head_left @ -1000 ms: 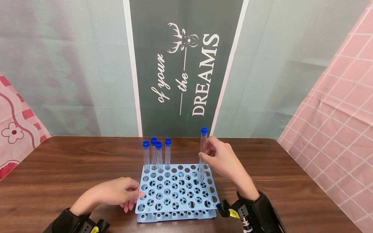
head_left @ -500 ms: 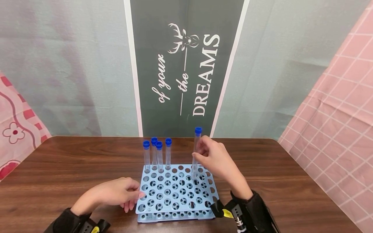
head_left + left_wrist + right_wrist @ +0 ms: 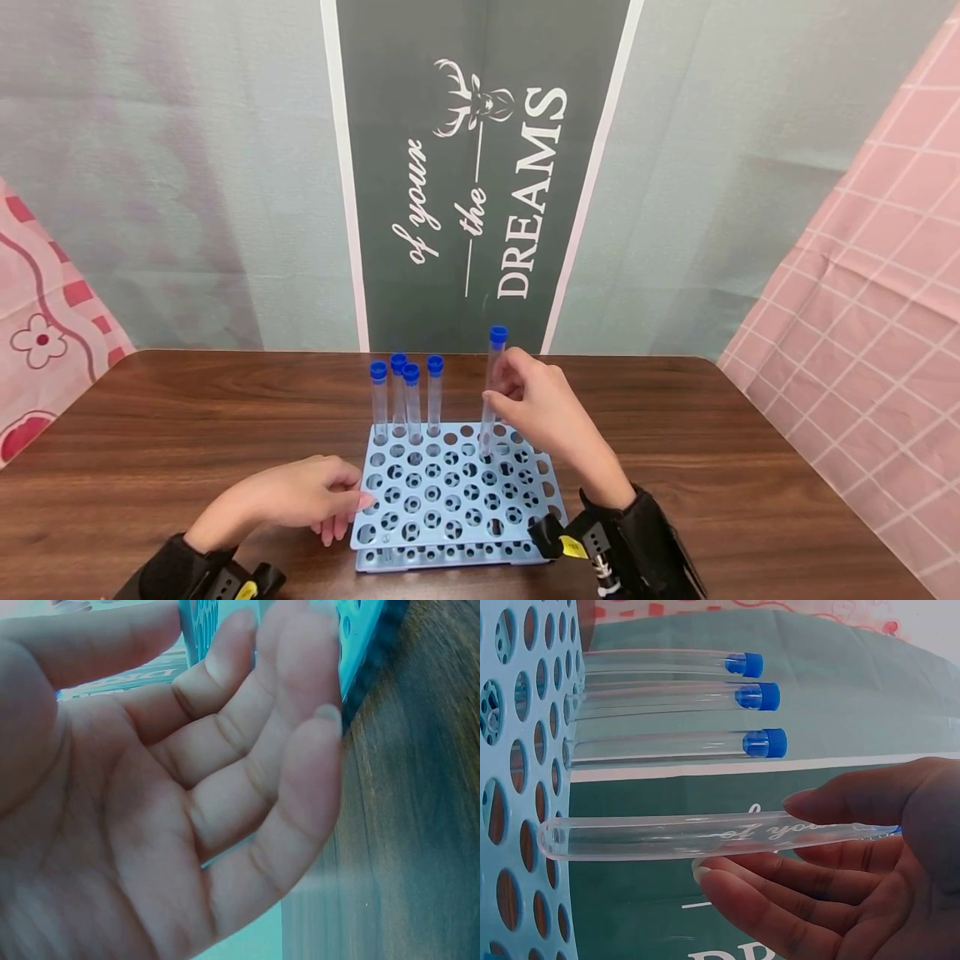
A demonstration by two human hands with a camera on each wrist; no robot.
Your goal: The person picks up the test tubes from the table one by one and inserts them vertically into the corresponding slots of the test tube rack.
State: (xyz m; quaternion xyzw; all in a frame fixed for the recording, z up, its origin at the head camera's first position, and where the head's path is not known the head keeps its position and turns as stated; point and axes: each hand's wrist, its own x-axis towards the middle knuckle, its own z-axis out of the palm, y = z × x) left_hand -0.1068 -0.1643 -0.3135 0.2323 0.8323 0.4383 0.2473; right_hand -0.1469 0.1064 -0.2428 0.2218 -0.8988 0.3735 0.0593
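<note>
My right hand point(image 3: 536, 408) pinches a clear test tube point(image 3: 492, 362) with a blue cap between thumb and fingers. The tube stands nearly upright, its rounded bottom close over the holes of a light-blue test tube rack point(image 3: 427, 540). In the right wrist view this tube point(image 3: 630, 838) overlaps the perforated top plate, and its cap is mostly hidden by the hand. My left hand point(image 3: 300, 496) holds the rack's left edge, thumb on the top plate and fingers curled at the side. Several capped test tubes point(image 3: 380, 408) stand in the rack's back left holes.
The rack rests on a dark wood table point(image 3: 675, 433). A hanging cloth point(image 3: 480, 317) with white lettering rises behind the table's back edge. Pink checked fabric point(image 3: 862, 275) hangs on the right, and flowered pink fabric point(image 3: 45, 367) on the left.
My right hand has carried the test tube leftward over the rack, from near its right side toward the middle. The left hand and the rack have stayed in place.
</note>
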